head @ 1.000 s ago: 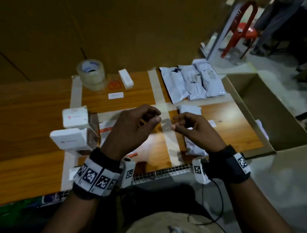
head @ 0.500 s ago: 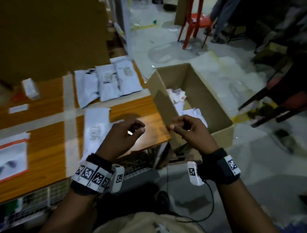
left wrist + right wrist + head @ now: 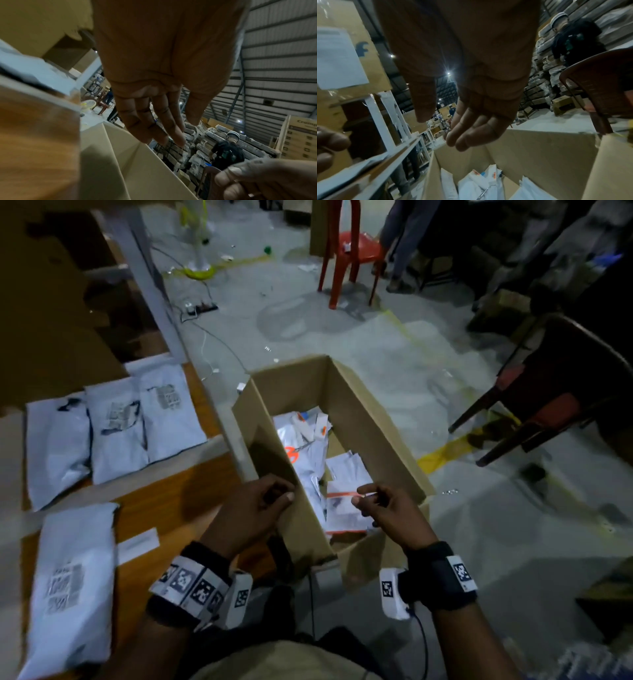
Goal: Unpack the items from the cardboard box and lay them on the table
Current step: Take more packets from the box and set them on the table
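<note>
While both hands hovered over the box, entries ran:
Head view: open brown cardboard box (image 3: 376,419) stood on the floor beside the wooden table (image 3: 171,498), white packets (image 3: 308,453) inside; four grey mailer bags (image 3: 113,433) lay on the table.
Left wrist: left hand (image 3: 163,67), fingers loosely curled, empty.
Right wrist: right hand (image 3: 467,65), fingers relaxed, holding nothing, above the box.
</note>
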Demonstrator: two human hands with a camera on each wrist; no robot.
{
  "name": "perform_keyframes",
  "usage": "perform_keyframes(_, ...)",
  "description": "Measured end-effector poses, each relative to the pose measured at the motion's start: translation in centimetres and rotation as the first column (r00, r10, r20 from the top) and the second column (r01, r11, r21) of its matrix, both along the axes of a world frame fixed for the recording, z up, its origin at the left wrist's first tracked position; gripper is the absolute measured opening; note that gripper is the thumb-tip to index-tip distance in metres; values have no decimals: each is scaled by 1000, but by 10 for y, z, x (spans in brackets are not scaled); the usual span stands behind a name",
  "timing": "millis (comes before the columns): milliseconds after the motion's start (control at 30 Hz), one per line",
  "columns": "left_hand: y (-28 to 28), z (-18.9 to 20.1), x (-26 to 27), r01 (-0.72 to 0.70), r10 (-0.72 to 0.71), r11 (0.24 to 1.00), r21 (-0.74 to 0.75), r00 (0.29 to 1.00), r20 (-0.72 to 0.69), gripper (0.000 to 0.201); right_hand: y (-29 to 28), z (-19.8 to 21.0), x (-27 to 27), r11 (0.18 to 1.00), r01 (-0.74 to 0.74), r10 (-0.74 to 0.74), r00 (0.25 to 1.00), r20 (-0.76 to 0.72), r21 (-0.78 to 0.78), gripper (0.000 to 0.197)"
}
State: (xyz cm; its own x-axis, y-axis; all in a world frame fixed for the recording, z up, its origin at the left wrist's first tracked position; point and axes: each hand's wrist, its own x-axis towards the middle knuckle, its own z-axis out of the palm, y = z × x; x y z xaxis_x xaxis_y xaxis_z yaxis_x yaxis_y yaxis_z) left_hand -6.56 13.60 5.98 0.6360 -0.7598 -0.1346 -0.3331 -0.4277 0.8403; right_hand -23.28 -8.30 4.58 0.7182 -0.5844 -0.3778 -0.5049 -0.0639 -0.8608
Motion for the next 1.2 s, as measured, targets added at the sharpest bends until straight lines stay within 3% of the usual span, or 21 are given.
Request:
perform_keyframes(100, -30, -14, 12, 18, -19, 1000, 22, 1000, 15, 12, -34, -9, 20, 1000, -7, 6, 998, -63, -7, 26)
perform_keyframes(233, -54, -22, 20, -20, 22, 998, 54, 999, -42, 10, -74, -31, 59, 983, 48, -32, 995, -95, 176, 21)
perform_keyframes(300, -64, -24, 29, -79, 83, 993, 88, 995, -46, 12, -92, -56, 92, 963, 36, -4, 993, -118, 266, 9)
perform_keyframes(400, -78, -26, 39, -197, 203, 968, 159, 979, -23, 14, -109, -108, 149, 956, -78, 128, 978, -165, 283, 3)
perform_keyframes(467, -86, -22, 42, -319, 328, 928, 192, 945, -15, 10, -114, -143, 188, 952, -247, 284, 933, -222, 179, 9)
perform_keyframes(533, -93, -18, 40, -441, 452, 876, 195, 892, -18, 10, -119, -181, 222, 867, -497, 478, 805, -353, 41, 26)
perform_keyframes(600, -96, -20, 36, -517, 533, 831, 208, 845, -31, 12, -126, -213, 256, 719, -687, 581, 679, -449, -107, 33)
perform_keyframes(700, -101, -32, 33, -572, 595, 787, 230, 803, -35, 12, -138, -241, 300, 616, -742, 605, 661, -444, -265, 35)
perform_keyframes(833, -118, -44, 29, -633, 661, 738, 233, 748, -60, 12, -137, -266, 317, 337, -848, 607, 527, -595, -408, 37)
perform_keyframes(933, -137, -58, 26, -624, 659, 738, 256, 748, -76, 11, -129, -269, 303, 262, -857, 570, 508, -646, -444, 32)
perform_keyframes(967, -145, -65, 26, -620, 652, 743, 252, 756, -61, 9, -130, -264, 300, 287, -854, 577, 515, -634, -433, 29)
perform_keyframes(1033, -166, -80, 25, -602, 632, 761, 239, 771, -71, 7, -137, -250, 297, 424, -815, 591, 579, -562, -394, 23)
perform_keyframes(1200, -222, -161, 25, -384, 493, 855, 348, 808, -322, 18, -204, -163, 274, 796, -599, 574, 793, -204, -91, 13)
